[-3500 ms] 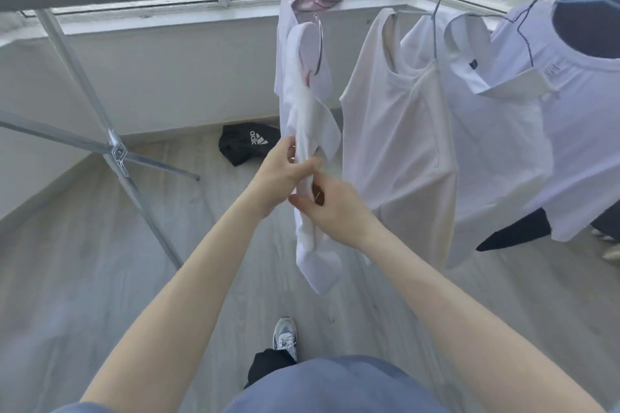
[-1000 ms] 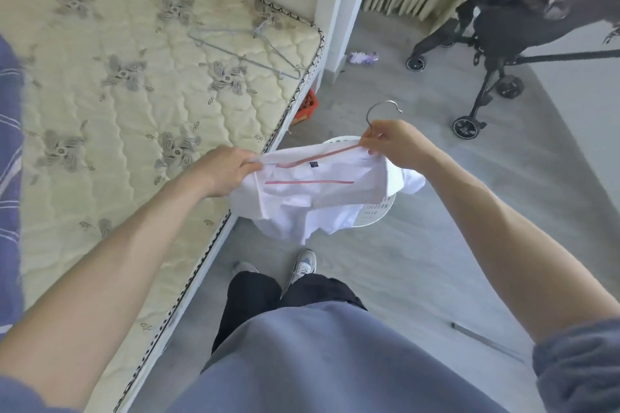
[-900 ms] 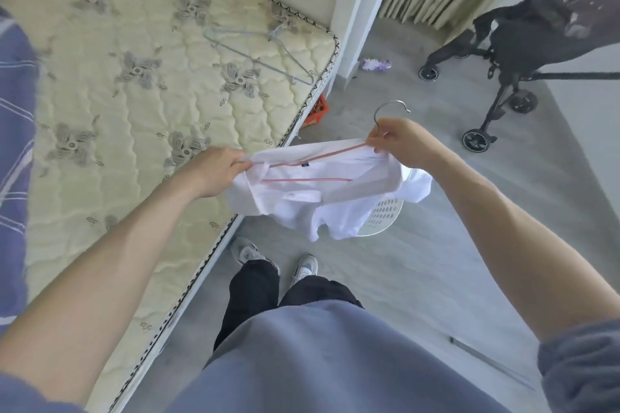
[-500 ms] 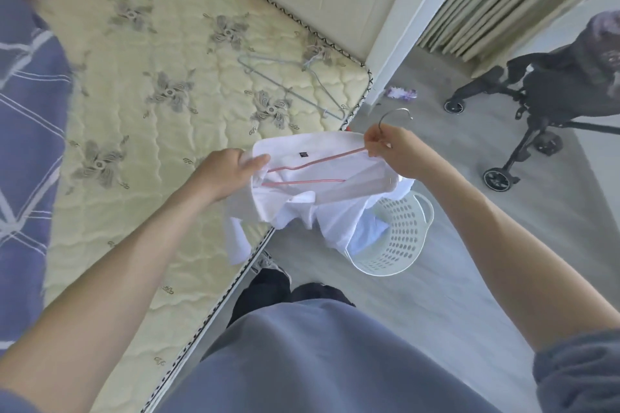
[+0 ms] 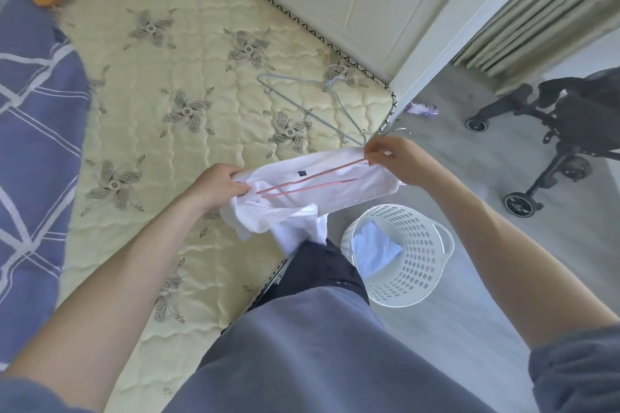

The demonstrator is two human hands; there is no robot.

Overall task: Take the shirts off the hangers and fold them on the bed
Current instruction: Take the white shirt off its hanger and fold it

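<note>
Since half a second ago, both hands have carried the white shirt (image 5: 322, 184) up and left, so it now hangs over the near edge of the bed (image 5: 208, 117) instead of mostly over the floor, and the white basket (image 5: 412, 265) shows fully below it. Its long axis runs from lower left to upper right, collar end toward the right hand (image 5: 396, 157). That hand's fingers are pinched together on the pink hanger (image 5: 312, 183) at its neck, the metal hook blurred above the knuckles. 2 thin pink bars of the hanger lie across the smooth white cloth, slanting along the same axis. The left hand (image 5: 218, 184) is closed on the bunched fabric at the shirt's other end; loose folds droop below toward the person's dark trouser leg. A small dark label sits near the collar. 1 bare wire hanger (image 5: 312, 107) lies flat on the quilted, cream mattress with its grey floral stitching. The basket is perforated plastic, round, holding a pale blue cloth (image 5: 375, 248).
</note>
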